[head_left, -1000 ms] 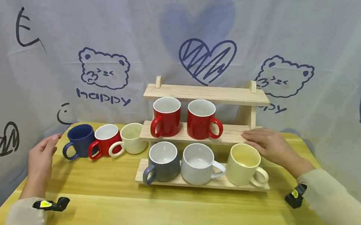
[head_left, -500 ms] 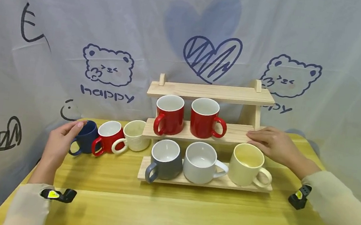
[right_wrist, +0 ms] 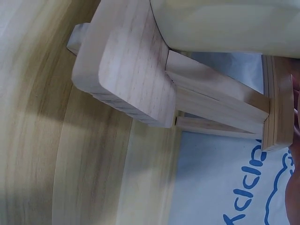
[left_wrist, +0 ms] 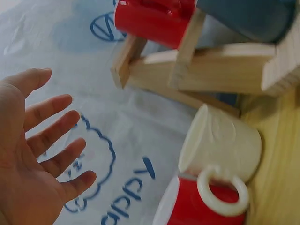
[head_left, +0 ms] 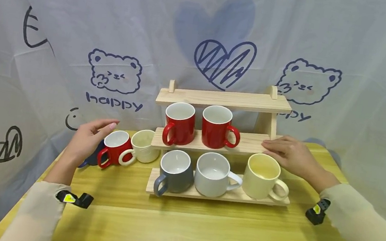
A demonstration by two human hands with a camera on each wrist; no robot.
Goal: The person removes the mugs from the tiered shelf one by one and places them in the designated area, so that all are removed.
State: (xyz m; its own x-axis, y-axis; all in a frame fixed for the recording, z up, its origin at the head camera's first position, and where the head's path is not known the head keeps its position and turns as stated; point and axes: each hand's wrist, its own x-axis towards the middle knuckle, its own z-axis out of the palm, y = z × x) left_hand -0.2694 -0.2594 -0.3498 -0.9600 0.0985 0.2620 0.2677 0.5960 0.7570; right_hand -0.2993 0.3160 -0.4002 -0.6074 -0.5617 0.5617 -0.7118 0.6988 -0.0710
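Note:
My left hand (head_left: 84,143) is raised over the left side of the table, in front of the dark blue mug (head_left: 92,159) and mostly hiding it. In the left wrist view its fingers (left_wrist: 55,133) are spread, with nothing between them. Beside it stand a red mug (head_left: 117,152) and a cream mug (head_left: 146,151). My right hand (head_left: 291,156) grips the right end of the middle shelf of the wooden rack (head_left: 248,142). In the right wrist view only a little of this hand shows, at the right edge.
Two red mugs (head_left: 179,127) stand on the middle shelf. The bottom shelf bears a grey mug (head_left: 178,179), a white mug (head_left: 209,178) and a pale yellow mug (head_left: 257,182). A printed cloth (head_left: 168,25) hangs behind the wooden table (head_left: 179,231).
My left hand has moved right and forward from the table's left edge, passing in front of the blue mug. The right hand stays at the shelf end.

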